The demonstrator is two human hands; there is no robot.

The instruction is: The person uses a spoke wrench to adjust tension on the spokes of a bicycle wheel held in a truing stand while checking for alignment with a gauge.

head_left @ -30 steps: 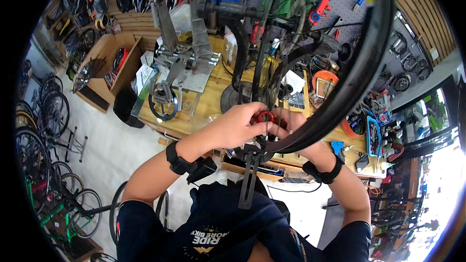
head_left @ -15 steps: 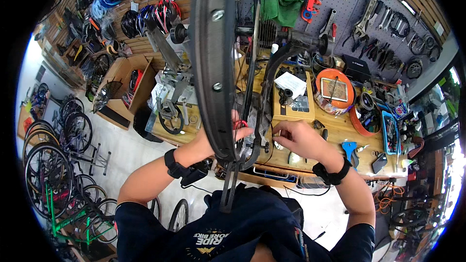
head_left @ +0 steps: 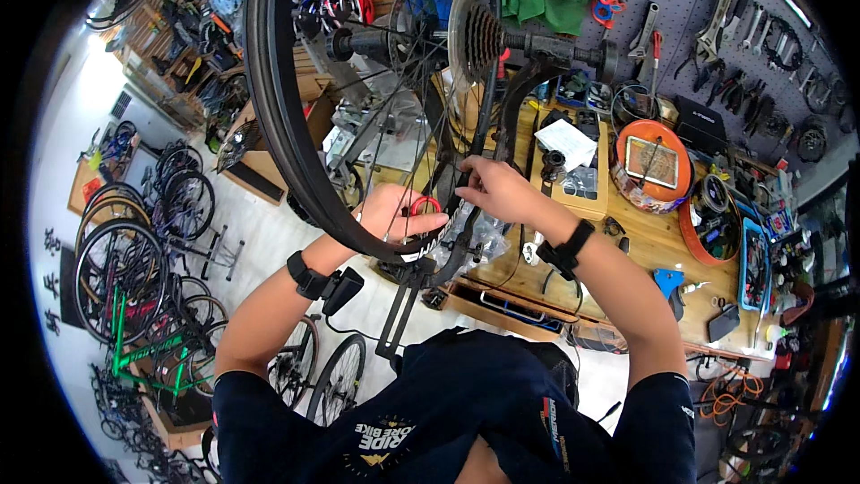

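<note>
A bicycle wheel [head_left: 285, 130] with a black rim and thin spokes stands upright in a dark truing stand [head_left: 528, 82]. At its hub sits a cassette of stacked sprockets [head_left: 473, 34]. Reaching in among the spokes at the low part of the rim, my left hand [head_left: 387, 213] grips a round red spoke wrench [head_left: 426, 204]. My right hand [head_left: 503, 190] is at the wheel's right side, just above the left one, its fingertips bent together against the rim area. What those fingertips pinch, if anything, is hidden.
The wooden workbench [head_left: 627, 251] carries a cardboard box [head_left: 587, 202], an orange round container [head_left: 652, 161], a blue tray [head_left: 754, 260] and a blue tool [head_left: 668, 287]. Wrenches [head_left: 717, 18] and pliers hang on the pegboard. Bicycles [head_left: 121, 260] stand on the left floor.
The view has shifted, so the wheel appears further left and shows its spokes and cassette. My right hand has moved from beside the stand in to the wheel; the left stays on the wrench.
</note>
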